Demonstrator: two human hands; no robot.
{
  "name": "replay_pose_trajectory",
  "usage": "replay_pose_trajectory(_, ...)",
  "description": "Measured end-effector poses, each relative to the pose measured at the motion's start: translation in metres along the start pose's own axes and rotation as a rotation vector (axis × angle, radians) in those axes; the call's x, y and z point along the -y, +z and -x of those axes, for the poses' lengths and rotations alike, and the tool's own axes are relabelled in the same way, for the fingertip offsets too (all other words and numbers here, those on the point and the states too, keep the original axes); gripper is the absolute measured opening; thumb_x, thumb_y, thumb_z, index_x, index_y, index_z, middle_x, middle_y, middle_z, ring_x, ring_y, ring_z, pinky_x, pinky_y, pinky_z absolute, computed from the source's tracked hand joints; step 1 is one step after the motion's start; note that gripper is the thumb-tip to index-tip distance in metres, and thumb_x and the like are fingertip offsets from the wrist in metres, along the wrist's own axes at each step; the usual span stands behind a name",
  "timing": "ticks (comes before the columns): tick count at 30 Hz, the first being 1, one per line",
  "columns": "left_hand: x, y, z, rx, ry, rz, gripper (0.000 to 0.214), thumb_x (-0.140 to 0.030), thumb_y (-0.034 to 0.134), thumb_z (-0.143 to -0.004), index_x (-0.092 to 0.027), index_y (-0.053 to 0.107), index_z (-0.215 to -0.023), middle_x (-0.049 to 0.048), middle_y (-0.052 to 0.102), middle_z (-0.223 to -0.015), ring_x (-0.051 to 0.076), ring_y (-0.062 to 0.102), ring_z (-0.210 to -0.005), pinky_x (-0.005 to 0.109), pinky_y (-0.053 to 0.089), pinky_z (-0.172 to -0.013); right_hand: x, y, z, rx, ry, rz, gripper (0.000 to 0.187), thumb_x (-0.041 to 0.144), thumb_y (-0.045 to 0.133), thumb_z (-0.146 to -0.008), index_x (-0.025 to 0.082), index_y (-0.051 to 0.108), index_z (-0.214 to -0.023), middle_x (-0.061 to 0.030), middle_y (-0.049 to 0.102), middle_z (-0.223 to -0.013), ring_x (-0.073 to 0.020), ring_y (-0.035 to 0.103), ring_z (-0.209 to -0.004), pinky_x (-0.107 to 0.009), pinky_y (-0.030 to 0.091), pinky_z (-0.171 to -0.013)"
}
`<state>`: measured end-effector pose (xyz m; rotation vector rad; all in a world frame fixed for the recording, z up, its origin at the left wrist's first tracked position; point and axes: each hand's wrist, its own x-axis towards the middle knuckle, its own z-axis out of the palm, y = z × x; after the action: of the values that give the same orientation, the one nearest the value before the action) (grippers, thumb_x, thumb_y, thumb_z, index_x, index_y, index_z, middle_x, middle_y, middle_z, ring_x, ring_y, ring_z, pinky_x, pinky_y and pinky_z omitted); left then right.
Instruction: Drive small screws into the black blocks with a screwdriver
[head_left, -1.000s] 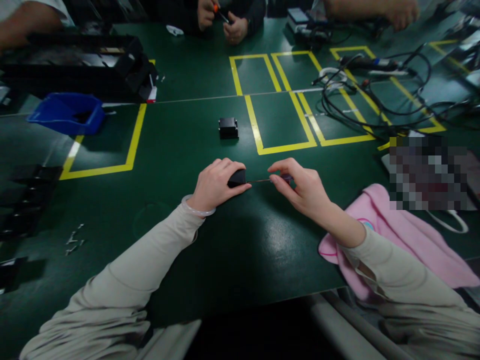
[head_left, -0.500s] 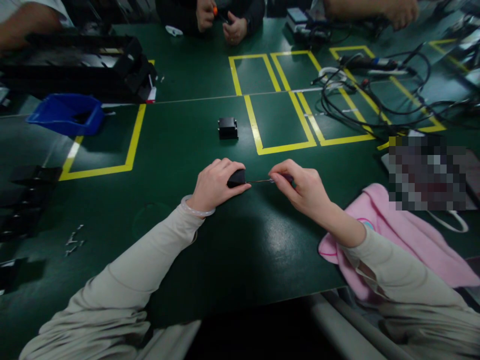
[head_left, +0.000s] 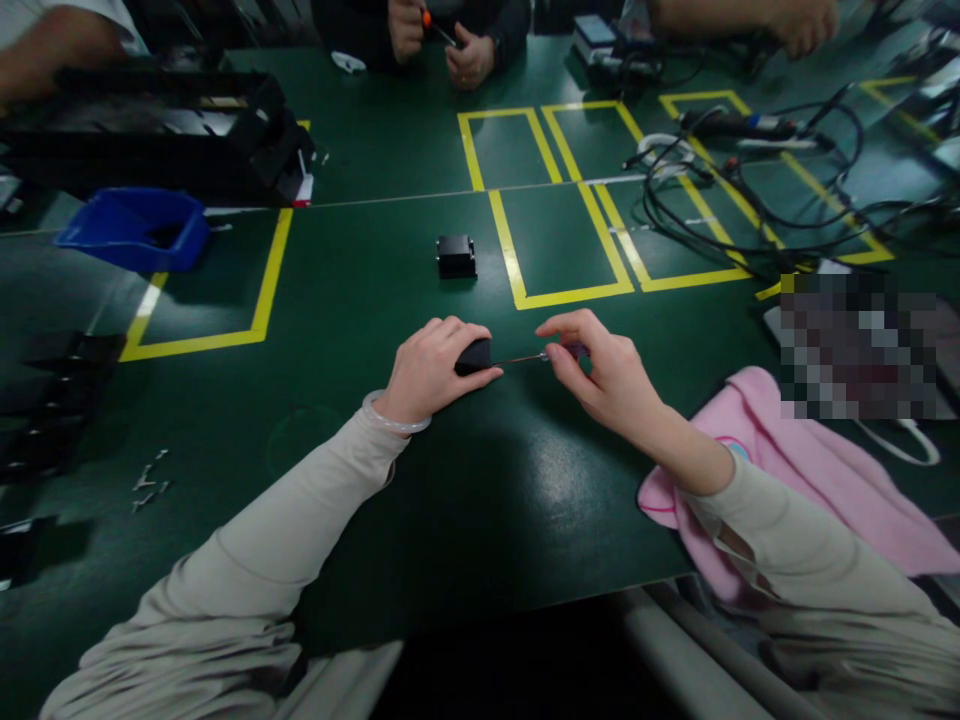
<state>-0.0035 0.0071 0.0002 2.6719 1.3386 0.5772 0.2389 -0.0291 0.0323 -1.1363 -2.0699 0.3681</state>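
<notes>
My left hand (head_left: 431, 368) is wrapped over a small black block (head_left: 475, 355) and presses it onto the green table (head_left: 352, 300). My right hand (head_left: 600, 370) pinches a thin screwdriver (head_left: 544, 355) by its dark handle. The metal shaft lies level and its tip meets the right side of the block. A second small black block (head_left: 456, 256) sits alone farther back, beside the yellow tape outlines (head_left: 559, 200).
A blue bin (head_left: 135, 228) and a black tray (head_left: 150, 125) stand at the far left. Tangled cables (head_left: 750, 190) fill the far right. A pink cloth (head_left: 795, 470) lies by my right arm. Several small screws (head_left: 148, 475) lie at left. Other people's hands (head_left: 450, 45) work across the table.
My right hand's fingers have shifted slightly on the screwdriver handle, as if turning it. The left hand and the block have stayed put.
</notes>
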Motion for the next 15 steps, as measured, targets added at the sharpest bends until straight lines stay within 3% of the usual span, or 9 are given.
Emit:
replay_pose_trajectory(3, 0.0004, 0.0004, -0.0003, -0.002, 0.002, -0.003, 0.047, -0.06, 0.056, -0.092, -0.021, 0.064, -0.116, 0.0068, 0.067, -0.108, 0.023, 0.059, -0.094, 0.035, 0.045, -0.081, -0.0003, 0.0007, -0.0001, -0.019, 0.011, -0.004, 0.018, 0.024, 0.051, -0.096, 0.018, 0.059, -0.112, -0.0024, 0.067, -0.084, -0.0144, 0.066, -0.071, -0.025, 0.047, -0.064)
replay_pose_trajectory(8, 0.0012, 0.0015, -0.0004, -0.007, 0.009, -0.012, 0.047, -0.06, 0.058, -0.092, -0.021, 0.064, -0.116, 0.0066, 0.067, -0.108, 0.023, 0.059, -0.095, 0.034, 0.045, -0.082, -0.0021, 0.0014, 0.0003, -0.014, 0.007, -0.041, 0.015, 0.03, 0.051, -0.099, 0.019, 0.061, -0.099, -0.0012, 0.067, -0.079, -0.0124, 0.065, -0.065, -0.023, 0.045, -0.06)
replay_pose_trajectory(15, 0.0012, 0.0015, 0.0, -0.009, 0.014, -0.022, 0.047, -0.061, 0.057, -0.092, -0.021, 0.064, -0.116, 0.0061, 0.067, -0.107, 0.023, 0.059, -0.094, 0.034, 0.044, -0.081, 0.0004, 0.0011, 0.0005, -0.02, 0.02, -0.003, 0.017, 0.024, 0.051, -0.096, 0.02, 0.059, -0.11, -0.0014, 0.066, -0.083, -0.0136, 0.064, -0.069, -0.024, 0.046, -0.062)
